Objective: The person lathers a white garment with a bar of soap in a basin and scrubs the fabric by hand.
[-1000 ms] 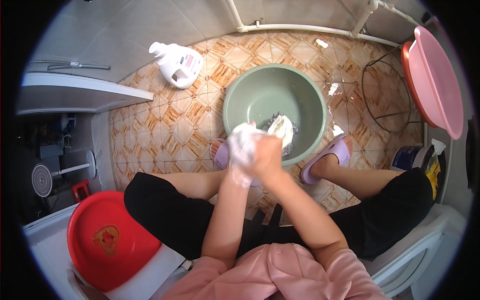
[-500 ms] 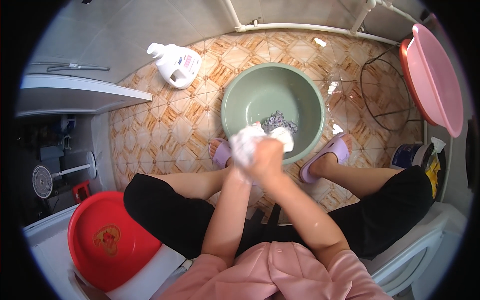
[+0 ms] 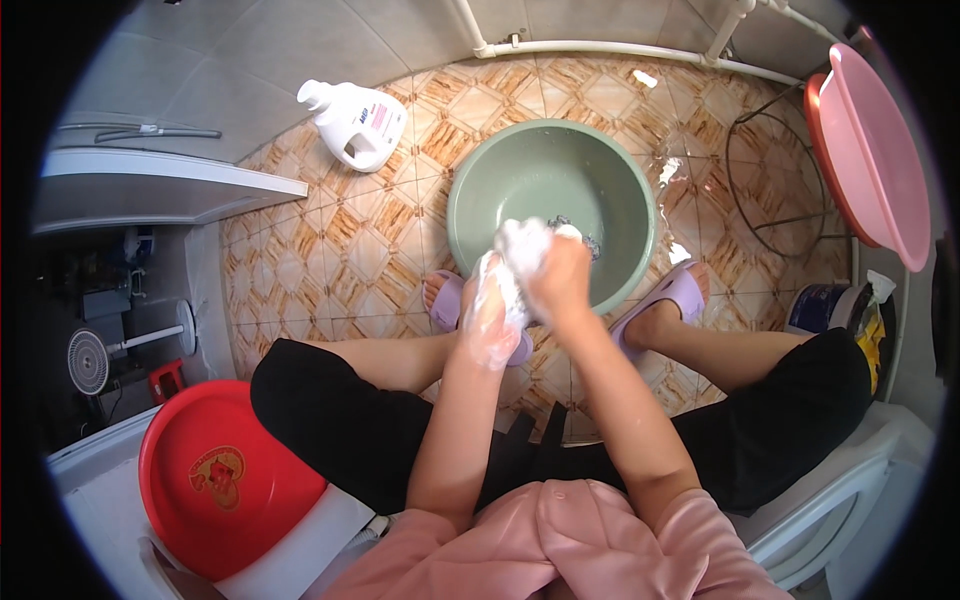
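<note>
Both of my hands work at a sudsy white cloth (image 3: pixel 525 245) above the near rim of a green basin (image 3: pixel 470 160). My right hand (image 3: pixel 562 278) is closed round the cloth, with part of it poking out past the fingers. My left hand (image 3: pixel 490 325) is coated in white lather and grips the cloth from the other side; its fingers are mostly covered by foam and fabric. Inside the basin lies a dark patterned cloth (image 3: pixel 592 246), largely hidden behind my right hand.
A white detergent bottle (image 3: pixel 360 128) stands beyond the basin to the left. At the right, a pink basin (image 3: pixel 878 160) leans with a darker red one, near a round wire stand (image 3: pixel 735 185). A red basin (image 3: pixel 180 440) sits at my lower left. White pipes run along the far wall.
My left hand has come nearer and shows more lather. My right hand has shifted right, and the white cloth now stretches between them. Less of the patterned cloth shows.
</note>
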The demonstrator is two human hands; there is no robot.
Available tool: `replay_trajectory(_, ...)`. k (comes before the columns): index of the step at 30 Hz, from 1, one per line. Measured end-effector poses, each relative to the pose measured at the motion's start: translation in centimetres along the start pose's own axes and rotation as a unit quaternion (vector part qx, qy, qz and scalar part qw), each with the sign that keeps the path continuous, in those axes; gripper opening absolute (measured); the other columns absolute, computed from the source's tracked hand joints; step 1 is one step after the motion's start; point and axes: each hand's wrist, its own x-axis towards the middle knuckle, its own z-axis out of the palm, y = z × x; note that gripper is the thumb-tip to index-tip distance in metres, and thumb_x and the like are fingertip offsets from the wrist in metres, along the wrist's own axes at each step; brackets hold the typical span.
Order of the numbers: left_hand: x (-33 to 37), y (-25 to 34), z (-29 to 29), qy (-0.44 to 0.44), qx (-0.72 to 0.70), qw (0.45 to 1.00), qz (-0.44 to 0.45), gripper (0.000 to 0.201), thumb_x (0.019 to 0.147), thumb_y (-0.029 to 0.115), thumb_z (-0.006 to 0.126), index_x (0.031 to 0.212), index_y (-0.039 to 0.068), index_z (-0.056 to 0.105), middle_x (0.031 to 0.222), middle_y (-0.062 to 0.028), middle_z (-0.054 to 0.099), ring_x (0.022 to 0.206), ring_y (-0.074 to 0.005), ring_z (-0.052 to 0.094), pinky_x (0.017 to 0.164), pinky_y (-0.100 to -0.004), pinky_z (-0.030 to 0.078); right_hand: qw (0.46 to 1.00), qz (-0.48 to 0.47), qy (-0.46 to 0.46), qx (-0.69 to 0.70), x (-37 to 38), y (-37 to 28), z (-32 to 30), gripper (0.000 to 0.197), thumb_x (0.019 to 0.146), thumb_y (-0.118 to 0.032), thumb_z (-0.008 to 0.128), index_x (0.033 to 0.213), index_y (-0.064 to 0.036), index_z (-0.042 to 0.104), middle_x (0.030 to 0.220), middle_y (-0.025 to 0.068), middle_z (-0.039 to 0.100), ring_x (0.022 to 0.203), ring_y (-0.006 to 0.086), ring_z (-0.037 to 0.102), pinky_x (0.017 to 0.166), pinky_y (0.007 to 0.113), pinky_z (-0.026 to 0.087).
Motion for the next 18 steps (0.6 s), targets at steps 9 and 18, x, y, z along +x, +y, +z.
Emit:
replay_trajectory(9,1.2,3.0,-0.1,0.046,-0.137,0.981,-0.132,0.030,0.096,0.024,0.039,0.110,0.002,0.053,0.105,-0.0091,0.060,0.097,-0.0169,0.058,0.082,-0.0299,0.048,0.811,0.253,-0.127,0.513,2.2,-0.2,-4.3,0.022,0.087,-0.021,0.058,0.083,0.0001,0.061,0.076,-0.0006,0.058,0.066,0.0070,0.050,0.059,0.023,0.041)
replay_trajectory(18,0.8,3.0,0.0,0.095,-0.035,0.994,0.033,0.018,0.090,0.011,0.054,0.103,-0.001,0.055,0.101,-0.0089,0.058,0.096,-0.0155,0.056,0.083,-0.0274,0.046,0.835,0.244,-0.101,0.484,2.5,-1.3,-4.8,0.020,0.085,-0.020,0.058,0.076,-0.0021,0.057,0.065,-0.0006,0.053,0.059,0.0058,0.046,0.053,0.022,0.036)
